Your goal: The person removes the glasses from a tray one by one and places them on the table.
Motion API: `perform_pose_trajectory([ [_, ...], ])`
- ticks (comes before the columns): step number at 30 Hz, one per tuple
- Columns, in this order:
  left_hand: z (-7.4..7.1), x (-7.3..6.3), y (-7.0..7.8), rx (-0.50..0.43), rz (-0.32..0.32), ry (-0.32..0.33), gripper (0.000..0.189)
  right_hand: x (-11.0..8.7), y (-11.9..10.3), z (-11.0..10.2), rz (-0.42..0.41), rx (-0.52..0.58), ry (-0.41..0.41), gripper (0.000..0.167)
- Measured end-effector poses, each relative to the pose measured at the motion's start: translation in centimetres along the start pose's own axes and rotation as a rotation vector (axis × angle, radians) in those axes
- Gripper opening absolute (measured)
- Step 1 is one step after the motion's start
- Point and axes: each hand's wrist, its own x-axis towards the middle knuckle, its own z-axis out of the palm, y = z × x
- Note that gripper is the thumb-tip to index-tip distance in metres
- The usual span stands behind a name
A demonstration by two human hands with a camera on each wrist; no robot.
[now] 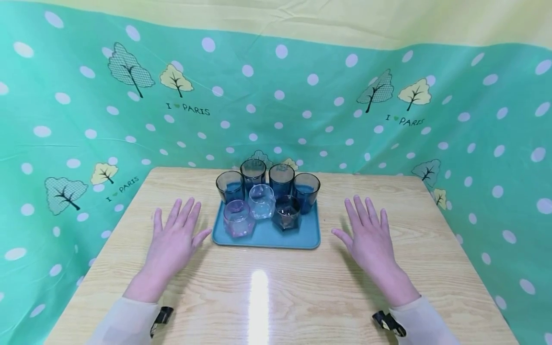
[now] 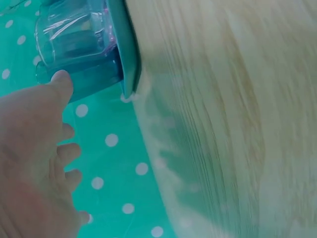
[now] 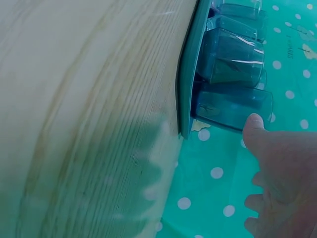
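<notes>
A blue tray (image 1: pixel 265 239) lies on the table between the two hands. Several tall blue-grey tinted glasses stand along its back, among them a left one (image 1: pixel 230 188) and a right one (image 1: pixel 306 191). In front are three short faceted glasses: a pinkish one (image 1: pixel 239 219), a clear one (image 1: pixel 261 202) and a dark grey one (image 1: pixel 286 213). My left hand (image 1: pixel 173 243), fingers spread, is left of the tray with its thumb pointing at the tray's edge. To the right, my right hand (image 1: pixel 371 242) is spread palm down, apart from the tray. Both hands hold nothing.
The wooden table (image 1: pixel 267 306) reaches back to a green dotted cloth (image 1: pixel 276 110) that hangs behind and at both sides. A bright light reflection runs down the table's front middle. Dark straps show at both sleeve cuffs.
</notes>
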Motion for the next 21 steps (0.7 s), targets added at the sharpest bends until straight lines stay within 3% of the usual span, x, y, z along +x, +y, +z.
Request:
perform_pose_trajectory([
  [12,0.0,0.5,0.3,-0.148,-0.056,-0.020,0.078,0.8,0.1,-0.2,0.012,0.063,0.010,0.088],
  [21,0.4,0.0,0.8,-0.240,-0.096,-0.018,0.077,1.6,-0.2,-0.4,0.029,0.124,0.017,0.087],
])
